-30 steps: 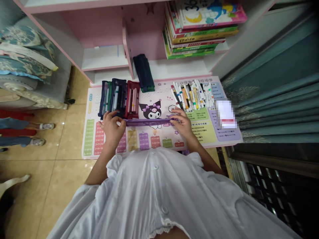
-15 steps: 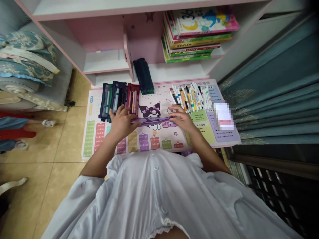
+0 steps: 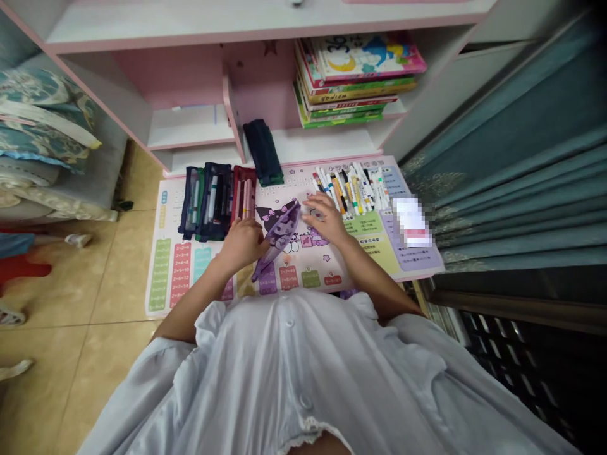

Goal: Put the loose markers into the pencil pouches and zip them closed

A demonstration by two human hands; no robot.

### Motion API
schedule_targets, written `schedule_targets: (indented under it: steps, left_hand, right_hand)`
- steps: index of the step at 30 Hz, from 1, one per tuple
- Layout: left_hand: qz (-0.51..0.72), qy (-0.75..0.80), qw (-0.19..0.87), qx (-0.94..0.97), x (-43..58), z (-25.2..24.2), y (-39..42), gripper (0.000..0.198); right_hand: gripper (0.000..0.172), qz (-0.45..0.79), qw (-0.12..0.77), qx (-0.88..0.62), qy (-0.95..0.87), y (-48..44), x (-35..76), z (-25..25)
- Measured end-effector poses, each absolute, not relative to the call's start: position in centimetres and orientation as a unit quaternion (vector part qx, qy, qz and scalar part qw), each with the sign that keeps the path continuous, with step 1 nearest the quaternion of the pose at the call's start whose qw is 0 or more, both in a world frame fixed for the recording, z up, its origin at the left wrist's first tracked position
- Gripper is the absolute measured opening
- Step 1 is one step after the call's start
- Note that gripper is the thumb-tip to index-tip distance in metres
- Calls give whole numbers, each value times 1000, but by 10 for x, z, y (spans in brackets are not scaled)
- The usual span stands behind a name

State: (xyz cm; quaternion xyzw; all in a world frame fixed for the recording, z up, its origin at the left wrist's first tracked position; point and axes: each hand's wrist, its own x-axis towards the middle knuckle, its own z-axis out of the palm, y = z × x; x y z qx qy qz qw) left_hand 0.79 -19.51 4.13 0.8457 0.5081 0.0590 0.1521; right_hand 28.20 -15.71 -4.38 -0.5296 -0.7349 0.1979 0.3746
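A purple see-through mesh pencil pouch [image 3: 279, 243] lies tilted over the cartoon desk mat [image 3: 322, 258]. My left hand [image 3: 244, 245] grips its left edge, fingers bent and thumb by the mesh. Just right of the pouch's upper end, my right hand [image 3: 326, 218] has its fingers apart, with nothing visible in them. Beyond my left hand lie a red pouch [image 3: 243, 196] with pink markers, a dark blue pouch [image 3: 215, 199] with markers, and another navy and green pouch [image 3: 192, 202]. Loose white-barrelled markers [image 3: 353, 189] are spread beyond my right hand.
Folded dark pouches [image 3: 262, 151] rest at the shelf's front edge. A stack of books [image 3: 351, 82] stands on the shelf [image 3: 194, 126]. To the right are a phone with a blurred screen [image 3: 411, 221] and a curtain [image 3: 512, 158]. Part of a person's leg [image 3: 52, 240] shows at left.
The purple pouch has turned from lying level between both hands to a slant, its right end up. My right hand has come off it. The view has shifted slightly.
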Motion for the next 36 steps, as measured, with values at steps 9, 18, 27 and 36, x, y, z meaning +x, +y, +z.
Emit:
schedule_targets:
  steps: [9,18,27,36]
  left_hand:
    - [200,602,125,763,24,14,-202,23]
    - [225,610,140,746,27,6,-207,23]
    - [233,612,156,739,30,5,-209,22]
    - [227,619,150,737,28,6,-210,23]
  right_hand:
    - [14,-6,232,-736,-636,-143,295,-34]
    - [21,7,179,-770,-612,-150,298,-40]
    - [18,57,155,-777,-607,-141,303,-31]
    - [17,22,171,-762,-624,-143,298,-24]
